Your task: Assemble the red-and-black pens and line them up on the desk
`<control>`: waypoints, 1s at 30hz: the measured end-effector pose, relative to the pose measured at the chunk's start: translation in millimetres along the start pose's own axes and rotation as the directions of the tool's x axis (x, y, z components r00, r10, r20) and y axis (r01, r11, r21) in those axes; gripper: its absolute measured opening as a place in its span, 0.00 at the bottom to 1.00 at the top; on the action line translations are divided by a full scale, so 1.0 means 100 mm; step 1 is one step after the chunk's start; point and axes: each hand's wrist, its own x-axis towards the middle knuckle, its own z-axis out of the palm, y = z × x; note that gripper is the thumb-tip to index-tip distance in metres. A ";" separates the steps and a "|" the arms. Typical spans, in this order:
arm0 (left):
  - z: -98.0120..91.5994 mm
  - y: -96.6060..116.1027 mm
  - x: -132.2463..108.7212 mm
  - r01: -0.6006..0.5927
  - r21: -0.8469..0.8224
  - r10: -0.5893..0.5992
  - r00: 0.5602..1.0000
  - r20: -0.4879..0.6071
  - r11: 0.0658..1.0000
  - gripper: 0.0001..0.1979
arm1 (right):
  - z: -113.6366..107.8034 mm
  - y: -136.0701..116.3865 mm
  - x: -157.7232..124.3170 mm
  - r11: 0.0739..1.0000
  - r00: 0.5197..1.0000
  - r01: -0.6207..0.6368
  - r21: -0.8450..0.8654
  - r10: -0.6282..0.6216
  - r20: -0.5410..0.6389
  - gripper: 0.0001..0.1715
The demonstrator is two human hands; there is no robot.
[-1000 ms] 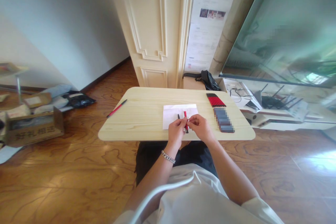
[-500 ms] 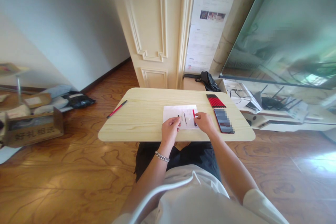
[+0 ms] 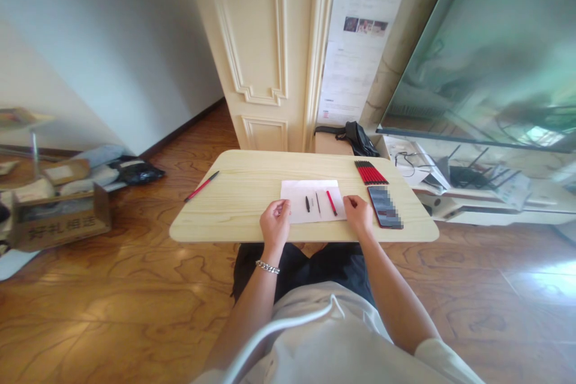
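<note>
On a white sheet of paper (image 3: 298, 210) lie the separate parts of a pen, side by side. From left to right they are a black tip section (image 3: 308, 204), a small spring (image 3: 312, 202), a thin dark refill (image 3: 318, 203) and a red barrel (image 3: 331, 203) with a dark end. My left hand (image 3: 275, 223) rests at the sheet's left edge, its fingers curled in and nothing showing in them. Beside the right edge is my right hand (image 3: 359, 214), loosely closed, also with nothing visible in it. Whether either hand presses on the paper, I cannot tell.
A red and black pen (image 3: 201, 186) lies at the left of the pale wooden table (image 3: 234, 216). Several similar pens (image 3: 371, 173) are lined up at the back right, above a phone (image 3: 384, 207). An open cardboard box (image 3: 63, 219) stands on the floor at far left.
Both hands have let go of the pen parts and moved outward, left hand to the left, right hand to the right. The black tip section and red barrel now lie uncovered on the paper.
</note>
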 end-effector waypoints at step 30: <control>0.01 0.15 -0.17 -0.162 0.092 0.163 0.987 -0.010 0.983 0.14 | 0.10 -0.36 0.38 0.985 0.953 0.135 -0.104 -0.100 0.284 0.19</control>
